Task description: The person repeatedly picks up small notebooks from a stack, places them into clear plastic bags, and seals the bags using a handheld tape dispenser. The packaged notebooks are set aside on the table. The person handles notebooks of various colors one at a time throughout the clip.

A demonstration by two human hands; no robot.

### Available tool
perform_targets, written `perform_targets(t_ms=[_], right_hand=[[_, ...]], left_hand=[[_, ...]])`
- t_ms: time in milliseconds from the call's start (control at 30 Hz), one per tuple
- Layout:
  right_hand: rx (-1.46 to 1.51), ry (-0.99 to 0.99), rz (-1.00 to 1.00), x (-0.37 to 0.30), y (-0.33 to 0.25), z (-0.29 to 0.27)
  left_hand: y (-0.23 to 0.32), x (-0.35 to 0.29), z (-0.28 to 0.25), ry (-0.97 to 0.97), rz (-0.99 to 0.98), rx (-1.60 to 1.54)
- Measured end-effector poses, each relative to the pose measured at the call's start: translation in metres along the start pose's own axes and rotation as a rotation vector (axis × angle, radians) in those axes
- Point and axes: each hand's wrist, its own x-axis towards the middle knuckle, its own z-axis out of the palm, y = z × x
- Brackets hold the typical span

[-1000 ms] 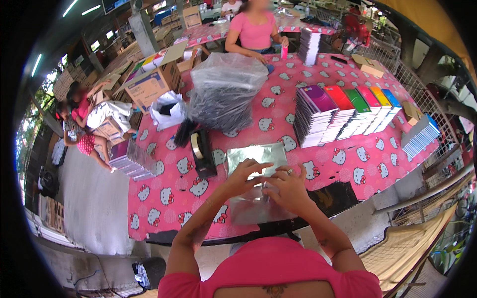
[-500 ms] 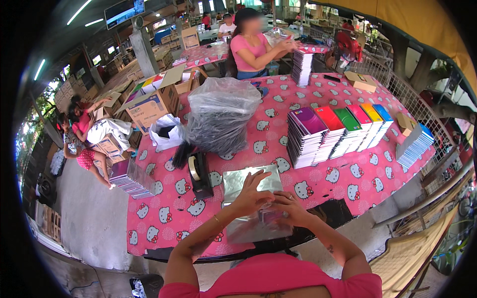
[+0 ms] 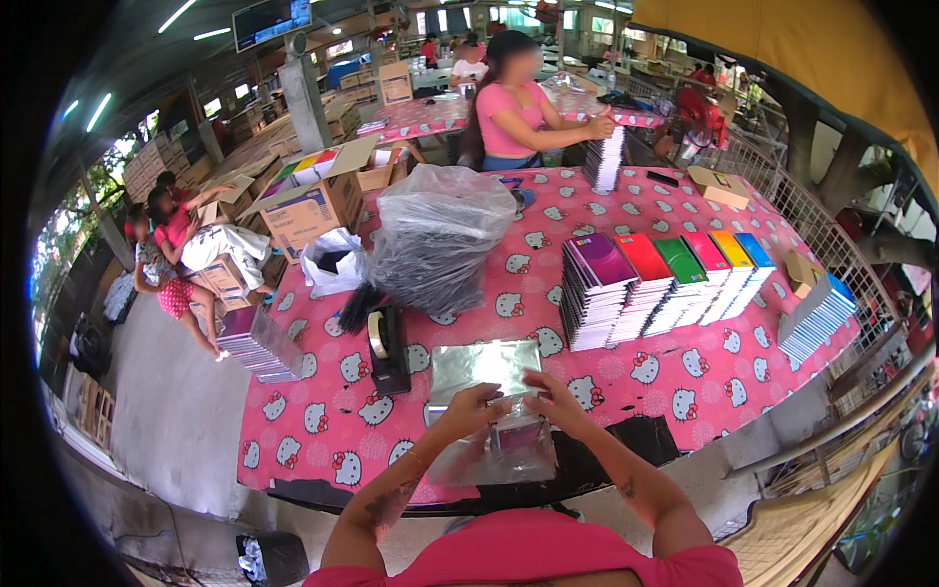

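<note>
A shiny stack of clear plastic sheets or bags point(image 3: 486, 364) lies flat on the table in front of me. Over its near edge, my left hand point(image 3: 471, 411) curls its fingers at the edge of a loose piece of clear plastic point(image 3: 489, 458). My right hand point(image 3: 558, 401) grips the same plastic just to the right, with a small gap between the two hands. The plastic spreads toward my body, and a purplish patch shows through it; what that is, I cannot make out. Left of the stack stands a black tape dispenser point(image 3: 389, 352).
Several coloured stacks of spiral notebooks point(image 3: 599, 259) stand at the right, with a blue stack point(image 3: 822, 313) beyond. A large plastic-wrapped bundle point(image 3: 440, 240) sits mid-table. More notebooks point(image 3: 259, 342) stand at the left edge. Across the table, a co-worker point(image 3: 518, 117) handles a tall stack point(image 3: 603, 161).
My hands have drawn apart from being close together, the left one lower and leftward. The view has shifted slightly. The co-worker's hands have come down onto the tall stack.
</note>
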Motion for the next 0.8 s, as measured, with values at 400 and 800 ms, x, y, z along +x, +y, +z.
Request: perform_targets(t_ms=[400,800], right_hand=[[-0.337,-0.156,-0.093,0.023,-0.014,-0.001],[-0.427,-0.415,-0.406,0.002,-0.035,-0.02]], left_hand=[[0.045,-0.02,0.021,0.268,0.047,-0.457],[0.075,-0.043,-0.002,0.067,0.518,0.732]])
